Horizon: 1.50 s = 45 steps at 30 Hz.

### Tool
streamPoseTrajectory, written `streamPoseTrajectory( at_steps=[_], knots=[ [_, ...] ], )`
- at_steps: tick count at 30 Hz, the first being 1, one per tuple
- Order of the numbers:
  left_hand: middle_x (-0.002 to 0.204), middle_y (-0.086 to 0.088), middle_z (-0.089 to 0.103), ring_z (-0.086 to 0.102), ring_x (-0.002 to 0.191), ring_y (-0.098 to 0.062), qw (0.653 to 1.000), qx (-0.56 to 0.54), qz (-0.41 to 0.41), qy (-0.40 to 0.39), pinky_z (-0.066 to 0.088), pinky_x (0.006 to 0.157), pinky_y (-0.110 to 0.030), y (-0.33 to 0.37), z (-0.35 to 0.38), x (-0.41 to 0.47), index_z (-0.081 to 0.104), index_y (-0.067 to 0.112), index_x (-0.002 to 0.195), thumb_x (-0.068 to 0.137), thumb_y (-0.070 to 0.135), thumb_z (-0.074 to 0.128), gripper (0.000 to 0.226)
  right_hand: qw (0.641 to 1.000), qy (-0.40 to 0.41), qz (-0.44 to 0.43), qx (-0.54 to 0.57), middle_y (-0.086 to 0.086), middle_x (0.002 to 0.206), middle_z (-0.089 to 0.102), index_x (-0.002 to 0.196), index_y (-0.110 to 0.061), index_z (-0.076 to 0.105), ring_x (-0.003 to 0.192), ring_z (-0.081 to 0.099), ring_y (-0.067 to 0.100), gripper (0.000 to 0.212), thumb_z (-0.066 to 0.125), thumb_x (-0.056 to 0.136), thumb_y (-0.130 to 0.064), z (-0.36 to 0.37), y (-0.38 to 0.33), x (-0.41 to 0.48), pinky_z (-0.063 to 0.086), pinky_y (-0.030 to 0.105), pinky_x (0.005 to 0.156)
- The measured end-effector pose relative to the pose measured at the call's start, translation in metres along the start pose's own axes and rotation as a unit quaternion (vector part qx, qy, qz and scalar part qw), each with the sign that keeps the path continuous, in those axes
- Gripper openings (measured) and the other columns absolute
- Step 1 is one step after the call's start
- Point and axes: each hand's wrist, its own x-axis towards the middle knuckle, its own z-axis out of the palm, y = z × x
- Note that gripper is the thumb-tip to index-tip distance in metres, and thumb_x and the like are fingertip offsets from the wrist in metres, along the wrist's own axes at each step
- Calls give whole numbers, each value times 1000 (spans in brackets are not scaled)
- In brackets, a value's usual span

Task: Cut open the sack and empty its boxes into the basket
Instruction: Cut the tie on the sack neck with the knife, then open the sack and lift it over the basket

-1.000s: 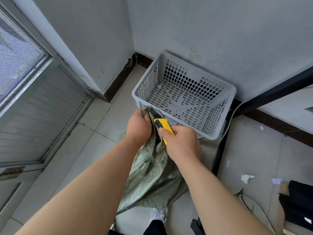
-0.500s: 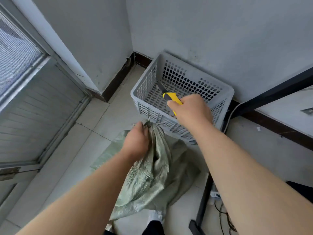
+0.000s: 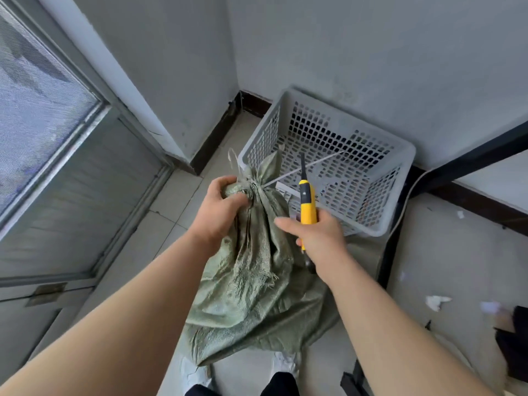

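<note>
A green woven sack (image 3: 251, 287) stands on the floor in front of me, its neck tied and bunched at the top. My left hand (image 3: 220, 210) grips the sack just below the tied neck. My right hand (image 3: 317, 238) holds a yellow utility knife (image 3: 307, 205) upright, blade pointing up and away, just right of the sack's neck. A grey perforated plastic basket (image 3: 400, 155) sits in the corner behind the sack. A thin white stick lies across its inside. No boxes show; the sack hides its contents.
Grey walls meet in a corner behind the basket. A door with a window (image 3: 43, 138) is at the left. A black metal frame leg (image 3: 391, 247) stands right of the basket. Paper scraps (image 3: 435, 301) and a dark object (image 3: 514, 344) lie on the floor at right.
My right hand has pulled the knife back from over the basket to beside the sack's neck. My left hand has lifted the tied neck higher, toward the basket's rim.
</note>
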Motion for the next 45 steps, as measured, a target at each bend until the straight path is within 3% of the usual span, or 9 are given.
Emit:
streamPoseTrajectory(
  at_steps=[4, 10, 15, 23, 26, 29, 33, 39, 45],
  knots=[
    [100, -4, 64, 65, 83, -21, 996, 56, 28, 59, 57, 76, -38, -4, -6, 0, 53, 20, 114, 84, 28, 72, 37, 1000, -24, 20, -3, 1, 62, 43, 75, -16, 43, 49, 43, 15, 39, 82, 72, -18, 22, 9, 5, 35, 24, 42],
    [83, 1, 54, 49, 56, -11, 970, 13, 77, 232, 44, 44, -17, 2, -60, 18, 47, 21, 113, 86, 5, 55, 32, 998, -64, -10, 20, 4, 67, 38, 81, -13, 45, 57, 40, 19, 32, 77, 78, -12, 24, -11, 16, 38, 35, 58],
    [134, -11, 52, 59, 111, -25, 994, 50, -49, 79, 47, 100, -46, -21, -95, 7, 1, 44, 147, 73, 34, 69, 101, 997, -66, -31, 34, 9, 75, 51, 78, -14, 44, 75, 56, 25, 28, 69, 83, -3, 47, -19, 25, 50, 39, 76],
    [153, -4, 34, 37, 139, -29, 937, 324, -80, -100, 27, 117, -43, -106, -84, -8, 20, 23, 152, 51, 58, 84, 125, 995, -16, -24, -100, 5, 80, 50, 88, -16, 49, 66, 46, 18, 20, 69, 85, -21, 60, 28, 38, 38, 31, 60],
    [143, -10, 45, 45, 130, -31, 891, 445, -42, -86, 38, 108, -39, -128, -76, 8, 53, 13, 132, 75, 44, 76, 69, 993, 3, -5, -121, 7, 82, 51, 89, -16, 48, 65, 48, 19, 27, 73, 80, -21, 57, 52, 45, 39, 30, 56],
    [87, -6, 59, 62, 89, -32, 926, 376, -13, -36, 40, 70, -27, -131, -68, 14, 53, 15, 95, 91, 10, 53, 6, 994, 20, 8, -107, 5, 87, 60, 91, -18, 53, 74, 57, 21, 35, 81, 71, -24, 53, 75, 48, 43, 31, 62],
    [80, -8, 59, 52, 63, -16, 955, 296, -15, 5, 40, 50, -23, -122, -62, 10, 52, 7, 101, 93, 1, 40, 15, 998, 46, -10, -38, -2, 68, 48, 82, -20, 49, 61, 46, 17, 24, 65, 87, -37, 56, 82, 41, 36, 28, 55],
    [88, -12, 62, 54, 70, -25, 956, 293, -3, 16, 39, 61, -28, -104, -62, 10, 53, 9, 105, 94, 4, 40, 18, 989, 94, -30, -106, 1, 72, 50, 88, -12, 50, 64, 48, 20, 29, 57, 91, -39, 43, 72, 33, 37, 31, 56],
    [71, -7, 57, 50, 61, -25, 959, 281, 2, 31, 39, 56, -29, -89, -57, 13, 53, 9, 94, 92, 3, 40, 14, 994, 73, 16, 83, 5, 66, 56, 87, -15, 59, 54, 52, 18, 18, 53, 95, -29, 28, 64, 29, 49, 32, 50]
  ],
)
